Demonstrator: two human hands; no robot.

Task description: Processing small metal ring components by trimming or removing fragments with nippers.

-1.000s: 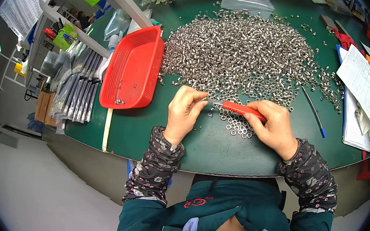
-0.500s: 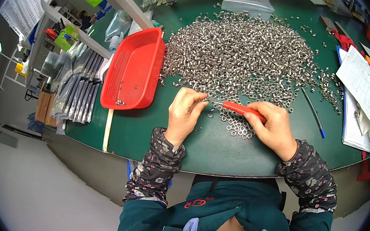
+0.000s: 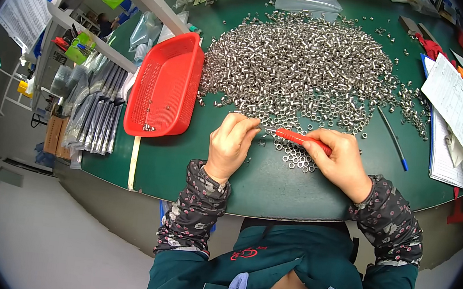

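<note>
a: which step is in hand here?
b: close work on a single part, i'd judge. the right hand [image 3: 345, 159] points the thin tip of a red-handled tool [image 3: 302, 139] at the fingertips of the left hand [image 3: 230, 147].
a: how does each grip stand?
b: the right grip is closed round the handle's rear half, thumb laid along it. the left grip is a narrow pinch with curled fingers, seemingly on a small metal piece [image 3: 260, 126]. the fingers hide most of it, so i can't tell how it sits or whether the tip touches it.
a: and the other pieces?
b: a big heap of metal rings [image 3: 302, 61] lies beyond both grips on the green tabletop [image 3: 271, 194]. a loose spread of rings [image 3: 298, 160] lies between the grips, below the tool. left of the left grip, well apart, stands a red basket [image 3: 161, 86] with a few pieces inside. a pen [image 3: 393, 139] lies to the right of the right grip.
a: what does the next move call for?
b: a firm left pinch and short, light strokes from the right, i'd say. the tip is very near the fingertips, so a slip could nick them.
</note>
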